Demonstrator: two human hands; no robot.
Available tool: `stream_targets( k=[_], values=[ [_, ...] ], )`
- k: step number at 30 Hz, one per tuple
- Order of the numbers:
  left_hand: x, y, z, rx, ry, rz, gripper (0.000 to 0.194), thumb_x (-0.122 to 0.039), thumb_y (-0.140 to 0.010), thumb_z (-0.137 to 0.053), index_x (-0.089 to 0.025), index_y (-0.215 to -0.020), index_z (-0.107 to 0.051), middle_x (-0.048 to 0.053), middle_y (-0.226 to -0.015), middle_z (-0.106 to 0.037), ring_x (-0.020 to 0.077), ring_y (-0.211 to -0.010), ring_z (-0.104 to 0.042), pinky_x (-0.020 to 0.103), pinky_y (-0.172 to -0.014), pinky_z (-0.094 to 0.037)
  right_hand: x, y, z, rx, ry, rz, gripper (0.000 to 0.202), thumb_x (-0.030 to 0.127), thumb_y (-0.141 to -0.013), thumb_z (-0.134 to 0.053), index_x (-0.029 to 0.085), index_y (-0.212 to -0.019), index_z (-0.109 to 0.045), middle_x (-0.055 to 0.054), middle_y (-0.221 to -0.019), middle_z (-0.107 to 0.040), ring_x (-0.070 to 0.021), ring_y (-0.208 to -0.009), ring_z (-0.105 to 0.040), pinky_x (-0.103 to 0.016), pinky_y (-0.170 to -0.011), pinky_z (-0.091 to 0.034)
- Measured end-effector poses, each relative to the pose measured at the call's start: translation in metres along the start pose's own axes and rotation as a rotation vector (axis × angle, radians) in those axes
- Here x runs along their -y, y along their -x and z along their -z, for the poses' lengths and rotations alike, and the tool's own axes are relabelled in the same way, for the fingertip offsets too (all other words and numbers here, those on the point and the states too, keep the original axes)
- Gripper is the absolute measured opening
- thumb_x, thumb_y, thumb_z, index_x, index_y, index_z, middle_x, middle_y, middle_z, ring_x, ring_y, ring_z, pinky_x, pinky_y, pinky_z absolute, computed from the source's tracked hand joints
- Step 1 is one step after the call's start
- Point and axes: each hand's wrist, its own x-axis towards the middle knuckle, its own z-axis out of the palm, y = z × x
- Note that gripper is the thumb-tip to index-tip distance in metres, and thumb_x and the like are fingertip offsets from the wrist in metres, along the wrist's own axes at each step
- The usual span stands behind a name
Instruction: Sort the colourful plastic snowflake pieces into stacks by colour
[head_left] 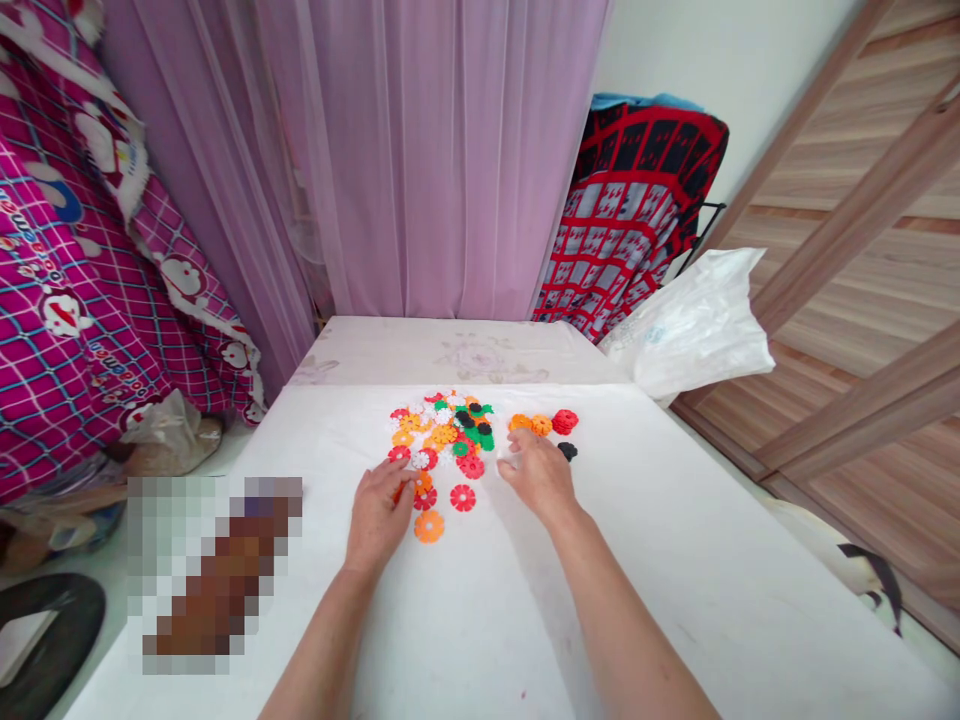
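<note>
A loose pile of flower-shaped plastic discs (pixel 442 434), in orange, red, white, green and black, lies spread on the white-covered table. At the pile's near left edge is my left hand (pixel 381 508), its fingers curled, with an orange disc (pixel 398 492) showing between thumb and fingers. My right hand (pixel 541 474) hovers to the right of the pile, thumb and forefinger apart; nothing plainly shows between them. Just beyond it sit small stacks of orange discs (pixel 541 425) and red discs (pixel 565 421). Black discs (pixel 568 451) lie beside its knuckles, partly hidden. A single red disc (pixel 463 497) and an orange one (pixel 429 527) lie nearer me.
The white table cover (pixel 465 630) reaches toward a floral-patterned surface (pixel 472 352) at the back. A white plastic bag (pixel 694 320) stands at the far right corner. A blurred-out brown object (pixel 225 580) lies on the left. Purple curtains (pixel 457 160) hang behind.
</note>
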Motion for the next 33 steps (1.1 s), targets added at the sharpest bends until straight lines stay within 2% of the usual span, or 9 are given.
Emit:
stream_targets(
  k=[2, 5, 13, 17, 20, 23, 25, 29, 33],
  values=[
    [0.000, 0.000, 0.000, 0.007, 0.002, 0.007, 0.030, -0.035, -0.087, -0.045, -0.028, -0.093, -0.073, 0.006, -0.120, -0.070, 0.0268, -0.121, -0.058, 0.053, -0.107, -0.036, -0.014, -0.005, 0.006, 0.023, 0.028, 0.008, 0.036, 0.027, -0.077, -0.064, 0.021, -0.113, -0.059, -0.004, -0.105, -0.070, -0.0195, -0.098, -0.061, -0.029, -0.084, -0.040],
    [0.000, 0.001, -0.001, 0.010, 0.005, 0.009, 0.030, -0.036, -0.087, -0.045, -0.028, -0.093, -0.073, 0.006, -0.121, -0.069, 0.0265, -0.122, -0.057, 0.053, -0.108, -0.035, -0.022, -0.008, 0.006, 0.038, 0.062, 0.042, 0.036, 0.026, -0.077, -0.064, 0.020, -0.113, -0.059, -0.003, -0.103, -0.070, -0.0193, -0.099, -0.061, -0.028, -0.084, -0.040],
    [0.003, 0.001, -0.002, 0.014, -0.006, 0.023, 0.030, -0.037, -0.087, -0.045, -0.028, -0.093, -0.073, 0.006, -0.120, -0.070, 0.0267, -0.122, -0.057, 0.054, -0.108, -0.035, -0.018, -0.007, -0.001, 0.090, 0.093, 0.093, 0.033, 0.026, -0.080, -0.063, 0.019, -0.112, -0.060, -0.005, -0.103, -0.070, -0.0196, -0.101, -0.060, -0.028, -0.085, -0.039],
    [0.004, 0.001, -0.002, 0.019, -0.001, 0.017, 0.030, -0.037, -0.087, -0.045, -0.028, -0.094, -0.073, 0.005, -0.121, -0.069, 0.0266, -0.122, -0.056, 0.054, -0.109, -0.034, -0.016, 0.001, 0.000, 0.059, 0.119, 0.113, 0.030, 0.029, -0.083, -0.061, 0.019, -0.111, -0.061, -0.007, -0.108, -0.068, -0.0213, -0.105, -0.058, -0.029, -0.087, -0.039],
    [0.004, 0.001, -0.001, 0.019, 0.000, 0.016, 0.030, -0.036, -0.087, -0.046, -0.028, -0.094, -0.073, 0.006, -0.121, -0.069, 0.0268, -0.122, -0.057, 0.054, -0.109, -0.034, -0.015, 0.018, 0.001, 0.029, 0.110, 0.000, 0.023, 0.028, -0.089, -0.050, 0.022, -0.108, -0.062, -0.006, -0.106, -0.070, -0.0198, -0.099, -0.062, -0.028, -0.080, -0.040],
    [0.004, 0.001, -0.001, 0.017, -0.004, 0.016, 0.029, -0.036, -0.086, -0.046, -0.028, -0.094, -0.074, 0.006, -0.120, -0.069, 0.0270, -0.122, -0.057, 0.054, -0.108, -0.036, -0.014, 0.036, -0.003, 0.099, 0.114, -0.155, 0.029, 0.026, -0.091, -0.043, 0.023, -0.115, -0.060, -0.005, -0.098, -0.072, -0.0198, -0.089, -0.067, -0.028, -0.072, -0.041],
    [0.003, 0.000, -0.001, 0.018, -0.004, 0.009, 0.030, -0.036, -0.086, -0.045, -0.028, -0.094, -0.074, 0.006, -0.120, -0.069, 0.0270, -0.121, -0.057, 0.053, -0.108, -0.036, -0.013, 0.042, -0.007, 0.146, 0.106, -0.199, 0.036, 0.027, -0.091, -0.043, 0.021, -0.123, -0.057, -0.007, -0.096, -0.073, -0.0215, -0.090, -0.068, -0.029, -0.072, -0.042],
    [0.002, 0.000, 0.001, 0.021, -0.004, -0.009, 0.033, -0.037, -0.087, -0.043, -0.027, -0.095, -0.074, 0.006, -0.121, -0.069, 0.0272, -0.122, -0.057, 0.053, -0.107, -0.036, -0.010, 0.040, -0.014, 0.183, 0.035, -0.236, 0.046, 0.028, -0.089, -0.044, 0.018, -0.133, -0.052, -0.010, -0.100, -0.073, -0.0233, -0.096, -0.067, -0.030, -0.075, -0.044],
    [0.002, -0.001, 0.001, 0.017, -0.009, -0.010, 0.032, -0.036, -0.086, -0.044, -0.027, -0.094, -0.074, 0.006, -0.119, -0.070, 0.0269, -0.120, -0.058, 0.051, -0.106, -0.038, -0.009, 0.032, -0.019, 0.205, -0.006, -0.266, 0.046, 0.028, -0.088, -0.043, 0.019, -0.132, -0.053, -0.008, -0.098, -0.073, -0.0223, -0.096, -0.067, -0.029, -0.075, -0.044]
  ],
)
